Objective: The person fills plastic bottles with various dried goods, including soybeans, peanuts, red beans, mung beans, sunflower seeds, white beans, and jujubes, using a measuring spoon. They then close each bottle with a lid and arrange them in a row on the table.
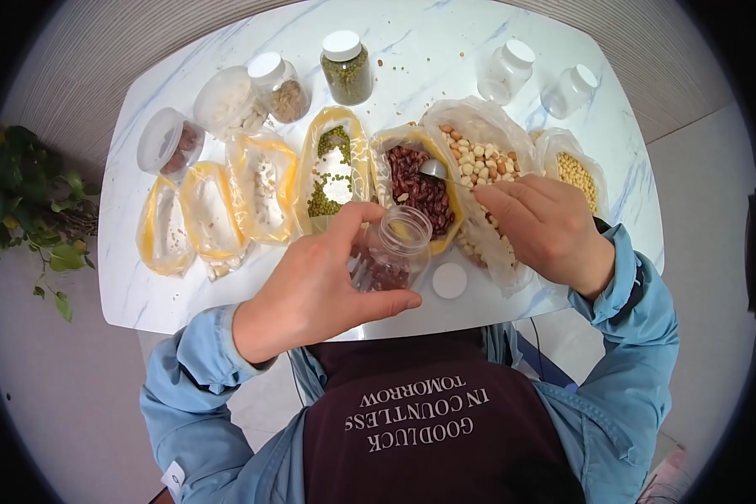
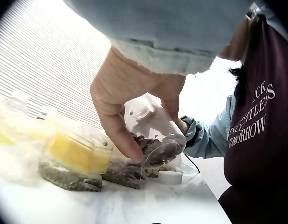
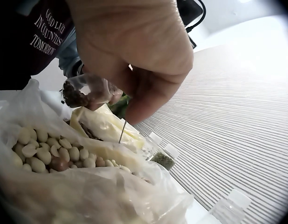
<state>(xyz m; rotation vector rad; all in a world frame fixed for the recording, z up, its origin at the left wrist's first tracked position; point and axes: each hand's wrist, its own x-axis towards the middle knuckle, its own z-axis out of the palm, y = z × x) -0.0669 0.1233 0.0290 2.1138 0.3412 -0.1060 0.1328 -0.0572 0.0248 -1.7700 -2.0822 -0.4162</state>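
My left hand (image 1: 307, 277) grips a clear jar (image 1: 407, 228), its mouth tilted toward the bag of dark red beans (image 1: 412, 172). In the left wrist view, dark red beans (image 2: 163, 151) lie in the lower part of the jar. My right hand (image 1: 550, 231) pinches the thin handle of a metal spoon (image 1: 433, 169), whose bowl is over the red beans inside their bag. The right wrist view shows only a short piece of the spoon handle (image 3: 122, 132) below the fingers. A white lid (image 1: 449, 280) lies on the table beside the jar.
Right of the red beans stand bags of peanuts (image 1: 483, 160) and yellow beans (image 1: 575, 175). To the left are a mung bean bag (image 1: 334, 168) and several nearly emptied bags (image 1: 166, 223). Behind them stand a mung bean jar (image 1: 346, 71), other filled jars and two clear jars (image 1: 506, 71).
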